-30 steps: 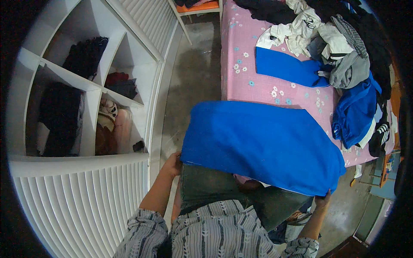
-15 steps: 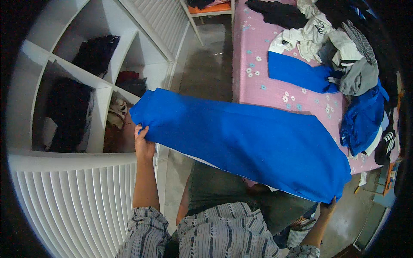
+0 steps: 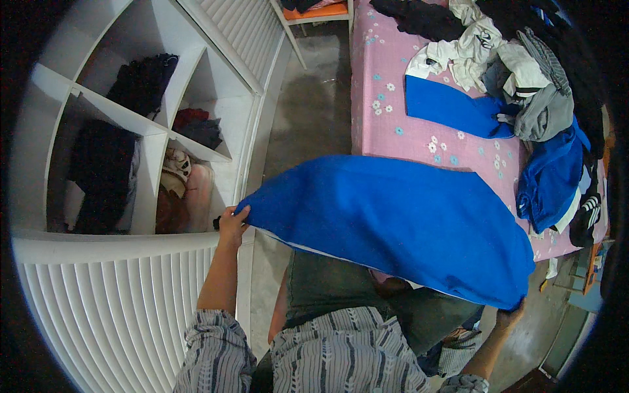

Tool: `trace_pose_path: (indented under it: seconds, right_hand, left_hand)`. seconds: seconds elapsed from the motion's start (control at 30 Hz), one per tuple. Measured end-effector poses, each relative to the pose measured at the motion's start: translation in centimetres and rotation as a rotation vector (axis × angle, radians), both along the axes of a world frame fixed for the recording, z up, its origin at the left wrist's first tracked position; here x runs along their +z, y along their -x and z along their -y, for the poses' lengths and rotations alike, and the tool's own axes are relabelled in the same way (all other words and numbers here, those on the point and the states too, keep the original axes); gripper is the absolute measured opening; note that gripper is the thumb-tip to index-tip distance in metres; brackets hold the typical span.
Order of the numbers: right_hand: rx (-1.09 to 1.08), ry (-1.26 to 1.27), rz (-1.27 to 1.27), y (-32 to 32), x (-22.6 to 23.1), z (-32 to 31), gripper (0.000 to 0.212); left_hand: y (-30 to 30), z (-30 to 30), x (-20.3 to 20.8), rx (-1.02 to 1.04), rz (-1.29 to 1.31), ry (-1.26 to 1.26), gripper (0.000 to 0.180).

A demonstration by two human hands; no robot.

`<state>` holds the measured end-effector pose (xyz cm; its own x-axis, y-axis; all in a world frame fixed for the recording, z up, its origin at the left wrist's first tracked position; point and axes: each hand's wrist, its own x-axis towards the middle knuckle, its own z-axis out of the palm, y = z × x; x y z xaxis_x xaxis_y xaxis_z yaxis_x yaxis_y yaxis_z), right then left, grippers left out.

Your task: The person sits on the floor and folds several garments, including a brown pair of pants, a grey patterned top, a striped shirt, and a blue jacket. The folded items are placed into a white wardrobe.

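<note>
A long blue garment (image 3: 386, 223), with a thin pale edge along its near side, stretches between my hands above my lap and over the near end of the bed. Its exact kind cannot be made out. My left hand (image 3: 232, 227) grips its left end, near the shelves. At the far right corner my right hand (image 3: 508, 318) is closed on the cloth, fingers partly hidden. Beyond it on the bed lies another blue piece of clothing (image 3: 452, 108), beside a heap of white clothes (image 3: 478, 52) and a grey garment (image 3: 547, 114).
White shelves (image 3: 154, 147) at the left hold dark folded clothes (image 3: 105, 167) and a cap-like item. The bed has a pink flowered cover (image 3: 380, 141). Black clothes (image 3: 419, 18) lie farther back. A chair with an orange seat (image 3: 318, 13) stands at the far end.
My left hand has moved right and slightly down, away from the shelves, drawing in the garment's left end. The cloth now bows upward in the middle. My right hand has barely moved.
</note>
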<state>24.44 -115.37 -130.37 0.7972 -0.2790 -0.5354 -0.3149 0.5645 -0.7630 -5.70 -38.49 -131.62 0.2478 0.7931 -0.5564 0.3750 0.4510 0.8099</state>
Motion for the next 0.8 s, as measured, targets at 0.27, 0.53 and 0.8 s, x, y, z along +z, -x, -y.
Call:
trace_pose_path:
  seconds: [0.27, 0.53, 0.8]
  right_hand:
    - [-0.011, -0.032, 0.065, -0.1, 7.9, -4.0, 0.05]
    - [0.252, -0.13, -0.02, 3.2, 3.3, -3.4, 0.063]
    - [0.402, -0.357, -0.281, 4.2, -2.6, -3.1, 0.092]
  left_hand:
    - [1.0, -5.8, -5.0, 0.232, 0.105, -0.037, 0.035]
    - [-0.7, 2.7, -13.6, -0.13, 0.002, 0.797, 0.064]
    - [-5.3, 10.2, -12.9, -0.221, 0.157, 0.836, 0.063]
